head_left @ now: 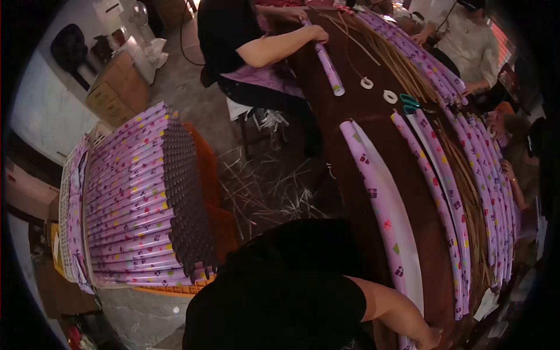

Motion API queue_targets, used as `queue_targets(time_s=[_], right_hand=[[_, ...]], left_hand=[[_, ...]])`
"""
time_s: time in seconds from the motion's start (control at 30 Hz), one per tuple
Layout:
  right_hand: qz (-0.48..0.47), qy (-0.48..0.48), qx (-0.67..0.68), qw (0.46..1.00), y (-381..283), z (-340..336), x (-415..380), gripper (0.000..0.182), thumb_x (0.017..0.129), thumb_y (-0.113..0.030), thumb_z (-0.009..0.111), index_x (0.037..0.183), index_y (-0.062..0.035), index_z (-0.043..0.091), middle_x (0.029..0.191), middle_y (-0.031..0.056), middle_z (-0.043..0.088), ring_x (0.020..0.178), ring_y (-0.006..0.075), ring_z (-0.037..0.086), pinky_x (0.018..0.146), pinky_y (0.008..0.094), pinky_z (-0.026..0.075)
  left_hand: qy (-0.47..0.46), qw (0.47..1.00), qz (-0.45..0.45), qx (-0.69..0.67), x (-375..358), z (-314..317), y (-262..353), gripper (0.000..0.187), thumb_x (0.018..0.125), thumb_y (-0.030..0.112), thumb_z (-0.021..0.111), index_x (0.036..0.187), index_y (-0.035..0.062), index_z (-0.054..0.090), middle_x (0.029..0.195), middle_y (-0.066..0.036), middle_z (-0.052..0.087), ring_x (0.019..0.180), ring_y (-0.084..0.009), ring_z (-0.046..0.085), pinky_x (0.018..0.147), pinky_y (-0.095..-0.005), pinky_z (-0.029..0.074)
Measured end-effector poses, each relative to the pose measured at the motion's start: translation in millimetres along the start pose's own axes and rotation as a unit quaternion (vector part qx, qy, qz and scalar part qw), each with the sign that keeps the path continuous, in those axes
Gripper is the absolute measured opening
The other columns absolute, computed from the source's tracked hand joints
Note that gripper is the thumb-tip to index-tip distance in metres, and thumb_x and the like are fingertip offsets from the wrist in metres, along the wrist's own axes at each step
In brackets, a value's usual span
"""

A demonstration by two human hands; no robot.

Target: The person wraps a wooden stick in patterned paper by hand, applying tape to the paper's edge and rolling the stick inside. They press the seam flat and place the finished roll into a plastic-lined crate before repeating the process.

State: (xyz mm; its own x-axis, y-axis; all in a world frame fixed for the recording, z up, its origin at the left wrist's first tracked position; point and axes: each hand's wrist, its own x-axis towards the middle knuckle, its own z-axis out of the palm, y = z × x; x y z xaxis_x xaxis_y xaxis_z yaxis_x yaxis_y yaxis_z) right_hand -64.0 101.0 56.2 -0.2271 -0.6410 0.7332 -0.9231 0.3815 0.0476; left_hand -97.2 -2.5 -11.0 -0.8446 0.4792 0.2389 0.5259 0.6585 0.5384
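My left hand (429,337) rests at the bottom edge of the view, over the near end of a partly unrolled sheet of purple patterned wrapping paper (382,207). Its fingers are blurred and cut off by the frame, so their grip does not show. The sheet lies lengthwise along the dark brown table (376,108), its pale underside turned up along one side. To its right are narrow purple wrapping paper rolls (429,184), lying side by side. My right hand is out of view.
Green-handled scissors (410,104) and tape rolls (389,97) lie farther up. A co-worker's hand (319,34) holds another roll (330,70). Brown strips (402,73) run along the table. Left stands a large stack of rolls (128,204) with orange crates (221,230); scraps (280,186) litter the floor.
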Motion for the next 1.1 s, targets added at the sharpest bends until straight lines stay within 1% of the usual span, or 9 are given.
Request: queue_targets(time_s=[0.2, 0.53, 0.9, 1.1], right_hand=[[-0.091, -0.033, 0.006, 0.995, -31.9, 8.8, -6.6, 0.048, 0.089, -0.012, 0.063, 0.135, -0.0087, 0.049, 0.121, 0.0098, 0.057, 0.096, 0.0239, 0.058, 0.087, 0.0394, 0.045], [-0.148, -0.043, 0.004, 0.988, -51.3, 13.2, -14.1, 0.045, 0.088, -0.014, 0.065, 0.130, -0.0080, 0.052, 0.120, 0.0110, 0.058, 0.097, 0.0256, 0.059, 0.085, 0.0406, 0.046], [-0.181, -0.040, -0.012, 0.983, -61.0, 6.8, -19.8, 0.042, 0.087, -0.016, 0.067, 0.125, -0.0073, 0.055, 0.119, 0.0123, 0.059, 0.097, 0.0275, 0.060, 0.083, 0.0419, 0.046], [-0.192, -0.045, -0.022, 0.980, -64.0, -3.1, -25.2, 0.040, 0.086, -0.016, 0.069, 0.123, -0.0069, 0.056, 0.119, 0.0130, 0.060, 0.097, 0.0285, 0.060, 0.082, 0.0426, 0.047]], left_hand=[[0.022, 0.999, -0.035, -0.008, -47.3, 8.0, -7.9, 0.030, 0.094, 0.032, 0.051, 0.094, 0.0089, 0.070, 0.089, -0.007, 0.067, 0.084, -0.0288, 0.061, 0.086, -0.0434, 0.042], [0.031, 0.998, -0.059, -0.016, -74.7, 13.8, -9.5, 0.037, 0.096, 0.038, 0.047, 0.094, 0.0082, 0.068, 0.084, -0.007, 0.064, 0.078, -0.0266, 0.059, 0.081, -0.0420, 0.043], [0.020, 0.999, -0.032, -0.025, -55.4, 19.1, -9.6, 0.045, 0.098, 0.046, 0.043, 0.094, 0.0074, 0.067, 0.079, -0.006, 0.060, 0.073, -0.0243, 0.057, 0.075, -0.0405, 0.044], [0.033, 0.999, -0.018, -0.039, -53.2, 24.1, -7.1, 0.050, 0.099, 0.050, 0.040, 0.094, 0.0070, 0.066, 0.076, -0.006, 0.058, 0.070, -0.0230, 0.056, 0.071, -0.0397, 0.044]])
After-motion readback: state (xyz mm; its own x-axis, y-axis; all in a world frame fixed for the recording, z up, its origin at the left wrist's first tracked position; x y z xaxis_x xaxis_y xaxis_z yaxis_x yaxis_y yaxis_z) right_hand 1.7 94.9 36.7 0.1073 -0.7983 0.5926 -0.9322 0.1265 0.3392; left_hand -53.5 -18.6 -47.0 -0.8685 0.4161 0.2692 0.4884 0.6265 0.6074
